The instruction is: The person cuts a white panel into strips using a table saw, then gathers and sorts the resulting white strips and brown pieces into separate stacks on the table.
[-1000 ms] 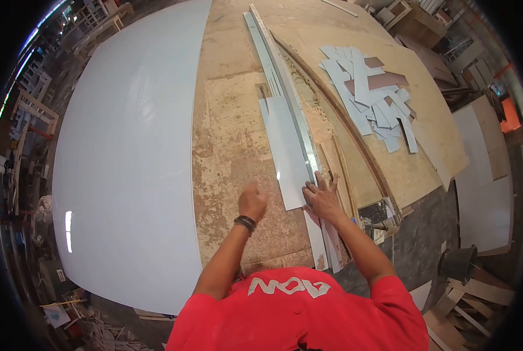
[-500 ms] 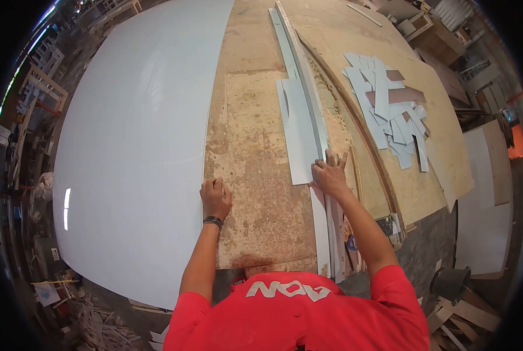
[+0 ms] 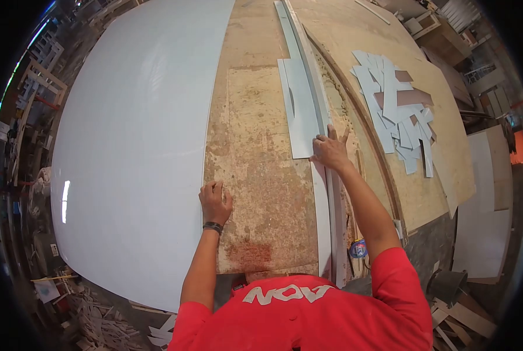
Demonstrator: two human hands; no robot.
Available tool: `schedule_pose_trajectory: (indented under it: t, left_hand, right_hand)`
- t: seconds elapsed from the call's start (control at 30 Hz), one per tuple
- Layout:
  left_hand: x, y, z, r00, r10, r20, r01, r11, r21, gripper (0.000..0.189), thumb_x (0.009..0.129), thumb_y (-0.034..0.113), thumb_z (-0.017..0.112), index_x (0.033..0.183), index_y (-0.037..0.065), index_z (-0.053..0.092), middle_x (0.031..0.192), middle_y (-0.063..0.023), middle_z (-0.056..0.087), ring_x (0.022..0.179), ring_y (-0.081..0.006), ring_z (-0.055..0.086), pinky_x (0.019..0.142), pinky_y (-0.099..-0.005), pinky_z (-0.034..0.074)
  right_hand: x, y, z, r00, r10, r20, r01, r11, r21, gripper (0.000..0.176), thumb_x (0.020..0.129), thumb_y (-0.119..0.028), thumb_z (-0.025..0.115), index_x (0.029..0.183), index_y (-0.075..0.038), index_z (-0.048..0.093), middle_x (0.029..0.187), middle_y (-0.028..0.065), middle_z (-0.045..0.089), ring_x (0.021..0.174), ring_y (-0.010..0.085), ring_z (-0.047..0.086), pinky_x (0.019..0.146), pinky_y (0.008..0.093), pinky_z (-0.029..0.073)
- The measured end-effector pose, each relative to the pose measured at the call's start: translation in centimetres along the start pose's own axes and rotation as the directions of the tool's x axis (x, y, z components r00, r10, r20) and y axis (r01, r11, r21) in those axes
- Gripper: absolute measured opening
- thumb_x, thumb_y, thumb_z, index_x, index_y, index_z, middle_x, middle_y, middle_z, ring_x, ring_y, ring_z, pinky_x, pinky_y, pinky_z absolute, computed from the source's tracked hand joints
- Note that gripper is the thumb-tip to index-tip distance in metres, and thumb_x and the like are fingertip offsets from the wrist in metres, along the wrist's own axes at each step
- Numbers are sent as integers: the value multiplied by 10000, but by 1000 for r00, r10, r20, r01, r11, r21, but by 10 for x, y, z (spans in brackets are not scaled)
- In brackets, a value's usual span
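My left hand (image 3: 216,202) rests with curled fingers at the right edge of a large glossy white sheet (image 3: 133,134), its fingertips over the worn wooden board (image 3: 261,205). Farther forward, my right hand (image 3: 331,151) lies on the long straight rail (image 3: 315,88), its fingers spread. Its thumb side is at the lower right corner of a pale blue-white panel (image 3: 303,126). This panel lies flat along the left side of the rail. Another narrow pale strip (image 3: 322,222) runs along the rail near my body. What the left fingers hold, if anything, is hidden.
A pile of pale and brown offcuts (image 3: 396,108) lies on the plywood (image 3: 443,140) at the right. A curved wooden strip (image 3: 370,131) runs beside the rail. A blue tape measure (image 3: 358,248) sits near my right forearm. Scraps (image 3: 106,327) cover the floor at lower left.
My right hand has moved forward along the rail, and the pale panel has slid forward with it. The tape measure is more exposed. My left hand has hardly moved.
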State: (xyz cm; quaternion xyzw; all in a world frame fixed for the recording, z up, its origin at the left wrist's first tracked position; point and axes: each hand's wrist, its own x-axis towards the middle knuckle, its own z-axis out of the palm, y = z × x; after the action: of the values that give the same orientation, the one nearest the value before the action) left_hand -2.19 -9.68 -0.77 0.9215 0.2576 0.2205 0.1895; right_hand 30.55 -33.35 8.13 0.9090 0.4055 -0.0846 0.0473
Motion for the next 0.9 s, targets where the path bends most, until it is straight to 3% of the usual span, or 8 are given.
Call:
schedule_pose_trajectory:
  t: [0.23, 0.3, 0.4, 0.63, 0.7, 0.9]
  left_hand:
    - [2, -1, 1, 1000, -1, 5, 1, 1000, -7, 390, 826, 132, 690, 1202, 44, 640, 1175, -154, 569, 1122, -349, 526, 963, -484, 436]
    - [2, -1, 0, 1000, -13, 13, 13, 1000, -12, 387, 828, 132, 690, 1202, 43, 644, 1174, -155, 569, 1121, -348, 525, 963, -485, 435]
    - [3, 0, 0, 1000, -22, 20, 22, 1000, -14, 383, 829, 126, 688, 1200, 42, 647, 1178, -154, 570, 1121, -347, 524, 964, -486, 435]
    - [6, 4, -3, 999, -15, 36, 16, 999, -33, 384, 828, 115, 688, 1200, 33, 647, 1169, -147, 569, 1104, -345, 524, 964, -480, 433]
    - [6, 3, -3, 999, -21, 31, 21, 999, -29, 380, 829, 115, 687, 1196, 28, 648, 1161, -146, 570, 1093, -345, 524, 962, -478, 432]
    - [7, 3, -1, 999, -22, 26, 23, 999, -28, 373, 827, 111, 688, 1187, 20, 653, 1156, -145, 572, 1084, -343, 525, 963, -475, 429]
  right_hand:
    - [43, 11, -6, 1000, 7, -18, -8, 1000, -21, 483, 753, -443, 828, 1137, -161, 742, 1360, -10, 627, 1507, 375, 233, 1105, 845, 13]
    - [57, 14, -9, 995, 47, 87, -41, 997, -65, 588, 748, -493, 821, 1255, -218, 704, 1432, -33, 590, 1519, 339, 216, 1112, 837, 30]
    - [70, 19, -9, 1000, 20, 10, -20, 999, -29, 499, 749, -464, 824, 1162, -193, 750, 1355, -10, 630, 1510, 366, 222, 1108, 842, 13]
    - [104, 27, -16, 999, 34, 9, -34, 999, -24, 497, 740, -465, 829, 1154, -200, 757, 1337, 9, 642, 1511, 372, 223, 1108, 840, -2]
    - [114, 28, -21, 991, 68, 118, -59, 995, -76, 624, 750, -512, 812, 1286, -215, 701, 1420, -34, 592, 1529, 338, 192, 1124, 828, 1]
    - [135, 32, -27, 989, 74, 130, -65, 995, -72, 619, 746, -506, 817, 1284, -220, 706, 1413, -24, 594, 1526, 339, 204, 1124, 827, 6]
